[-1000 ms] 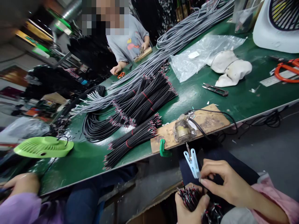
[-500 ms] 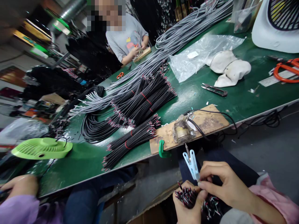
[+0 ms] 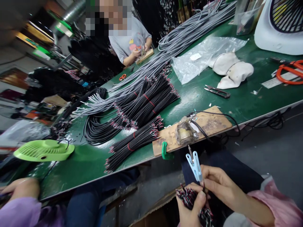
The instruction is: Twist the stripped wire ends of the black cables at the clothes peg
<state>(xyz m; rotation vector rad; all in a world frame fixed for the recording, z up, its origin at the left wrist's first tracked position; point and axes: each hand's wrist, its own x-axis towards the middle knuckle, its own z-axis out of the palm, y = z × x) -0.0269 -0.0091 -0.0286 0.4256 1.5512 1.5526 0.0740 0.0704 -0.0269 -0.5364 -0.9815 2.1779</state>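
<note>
A bundle of thin black cables with stripped red and white wire ends is gripped in my left hand, whose thumb lies across it. My right hand is close above the left thumb, thumb and forefinger pinched on what looks like one dark cable end. Just behind those fingertips is a light blue clothes peg. A pointed metal tip, like a soldering iron's, shows between the peg's jaws, below the edge of a wooden board. What lies inside my right fingers is mostly hidden.
A crusted metal lump sits on the board, held by a green clamp. Bundled black cables, grey cables, snips, orange scissors and fans lie on the green table. Co-workers sit opposite and at left.
My right hand's fingers have shifted slightly downward beside the peg. The cable bundle in my left hand has turned a little, with its ends spread differently. The table things stay put.
</note>
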